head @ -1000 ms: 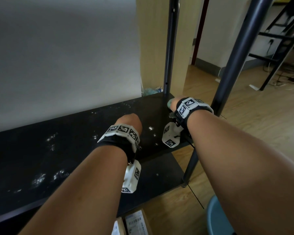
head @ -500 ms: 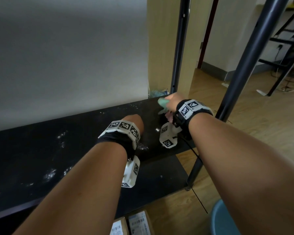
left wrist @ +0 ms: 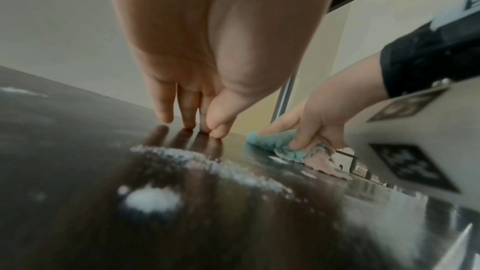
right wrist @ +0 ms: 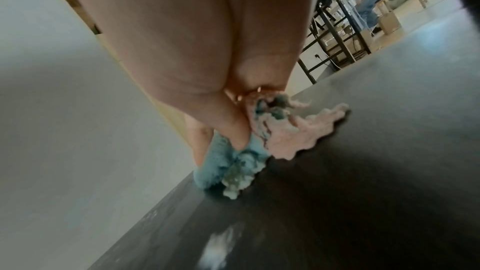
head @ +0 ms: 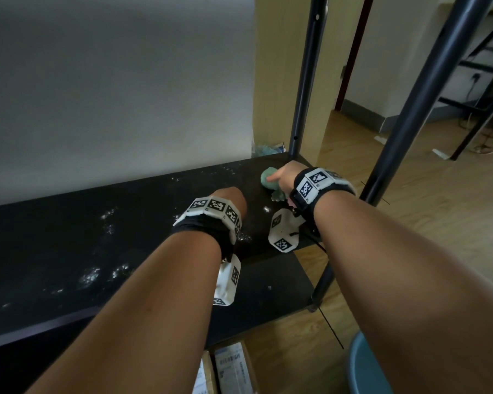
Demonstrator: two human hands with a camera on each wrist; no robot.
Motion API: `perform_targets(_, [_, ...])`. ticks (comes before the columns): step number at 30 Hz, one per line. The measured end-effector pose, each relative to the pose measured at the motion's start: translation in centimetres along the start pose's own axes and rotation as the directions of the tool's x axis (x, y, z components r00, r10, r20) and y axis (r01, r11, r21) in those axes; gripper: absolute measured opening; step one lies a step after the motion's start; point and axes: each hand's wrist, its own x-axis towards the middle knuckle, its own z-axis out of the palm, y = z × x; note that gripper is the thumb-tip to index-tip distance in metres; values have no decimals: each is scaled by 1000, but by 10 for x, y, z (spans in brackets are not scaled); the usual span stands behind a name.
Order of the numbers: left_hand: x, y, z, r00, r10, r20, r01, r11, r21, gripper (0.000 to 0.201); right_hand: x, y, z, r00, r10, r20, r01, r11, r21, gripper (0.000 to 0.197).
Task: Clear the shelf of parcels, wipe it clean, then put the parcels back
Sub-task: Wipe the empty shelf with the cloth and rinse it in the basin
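Note:
The black shelf (head: pixel 69 237) is bare of parcels and speckled with white powder (left wrist: pixel 153 200). My right hand (head: pixel 282 177) grips a bunched teal and pink cloth (head: pixel 269 182) and presses it on the shelf near its back right corner. The right wrist view shows the cloth (right wrist: pixel 233 161) crumpled under my fingers against the shelf (right wrist: pixel 337 192). My left hand (head: pixel 231 197) rests beside it, its straight fingertips (left wrist: pixel 188 124) touching the shelf (left wrist: pixel 64 141) just behind a line of powder. Two labelled cardboard parcels (head: pixel 231 368) lie on the floor below.
A lower black shelf (head: pixel 268 291) sits underneath. Dark metal posts (head: pixel 305 81) (head: pixel 427 86) stand at the right end, with a white wall behind. A blue basin (head: pixel 365 368) sits on the wooden floor at bottom right. Another rack (head: pixel 484 69) stands further right.
My right hand has slid the cloth to the left and forward from the back right corner. The left hand has stayed in place on the shelf.

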Motion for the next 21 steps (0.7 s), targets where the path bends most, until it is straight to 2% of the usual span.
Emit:
perform_targets(2, [28, -1, 16, 995, -8, 99, 5, 1000, 30, 44, -10, -2, 2, 1000, 12, 13, -12, 999, -51, 57])
perform_targets(4, [34, -1, 24, 995, -2, 100, -3, 999, 52, 41, -18, 0, 4, 1000, -14, 11, 14, 999, -50, 52])
perform_targets(7, [-31, 7, 6, 999, 21, 41, -22, 999, 29, 34, -31, 4, 9, 1000, -16, 6, 16, 994, -112, 50])
perform_targets(11, [-58, 8, 3, 1000, 0, -25, -2, 998, -64, 40, -54, 3, 8, 996, -5, 86, 17, 989, -146, 49])
perform_targets(13, [-66, 7, 5, 999, 7, -42, -10, 997, -75, 43, -59, 8, 5, 997, -25, 78, 31, 996, -80, 44])
perform_targets(15, [-73, 7, 7, 999, 17, -45, -20, 997, -69, 39, -62, 17, 0, 999, -43, -5, 44, 997, 66, 37])
perform_targets(17, [-80, 8, 9, 999, 26, -37, -28, 998, -62, 36, -61, 32, -3, 996, -60, -68, 68, 992, 110, 35])
perform_targets(21, [-90, 11, 13, 998, 46, -49, -50, 996, -80, 34, -71, 60, 6, 996, -71, -58, 68, 996, -59, 47])
